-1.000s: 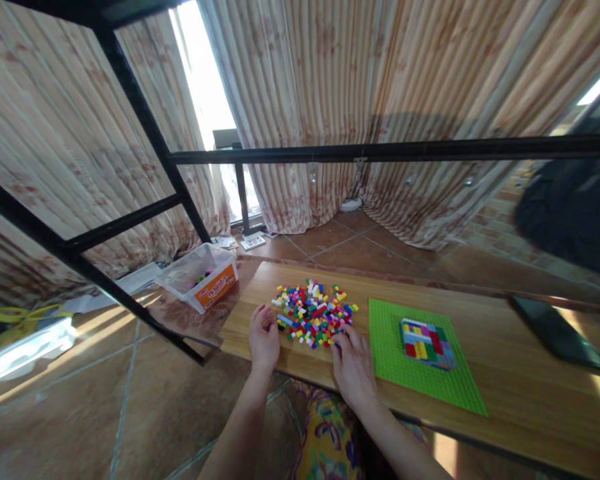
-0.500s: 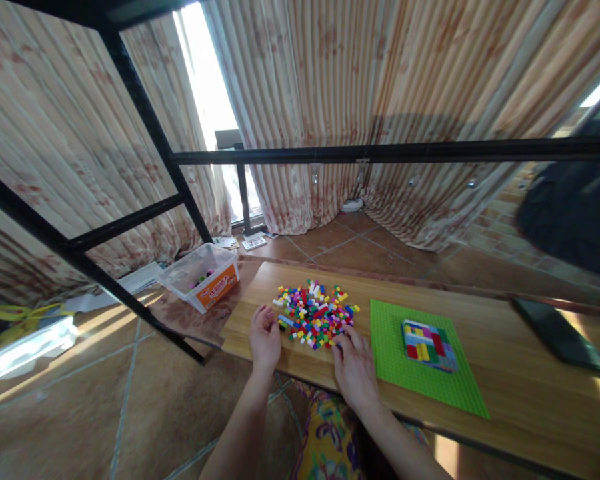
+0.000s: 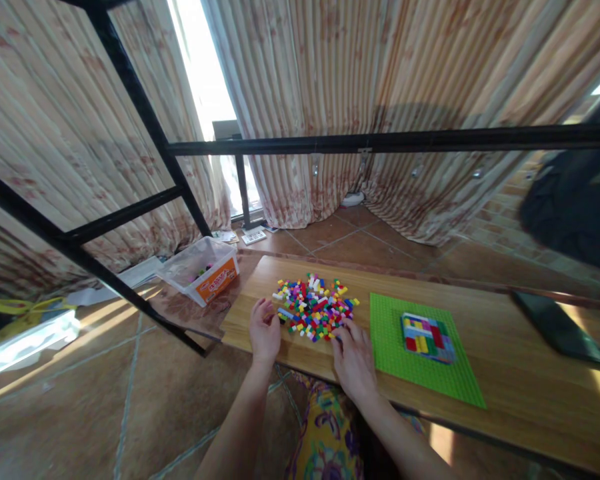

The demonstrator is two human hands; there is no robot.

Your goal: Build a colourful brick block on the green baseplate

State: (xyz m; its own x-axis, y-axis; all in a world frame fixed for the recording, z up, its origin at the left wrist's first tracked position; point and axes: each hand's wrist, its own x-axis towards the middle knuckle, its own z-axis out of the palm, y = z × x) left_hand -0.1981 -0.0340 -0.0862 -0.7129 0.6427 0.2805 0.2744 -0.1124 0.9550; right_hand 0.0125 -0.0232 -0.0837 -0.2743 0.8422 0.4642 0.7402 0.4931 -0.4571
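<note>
A loose heap of small colourful toy bricks lies on a wooden bench. Beside the heap's left edge, my left hand is loosely curled, with a gap between thumb and fingers and nothing visible in it. At the near right edge of the heap, my right hand reaches down with bent fingers, its tips among the bricks and the thumb apart from the index finger. Right of that hand lies a green baseplate, bearing a low multicoloured brick block.
A dark phone-like slab lies at the right of the wooden bench. On the left, a clear plastic box with an orange label holds some pieces. Black metal bars cross in front of striped curtains.
The view has tilted slightly, so the bench and its things sit a little higher. Both hands stay in nearly the same places by the heap.
</note>
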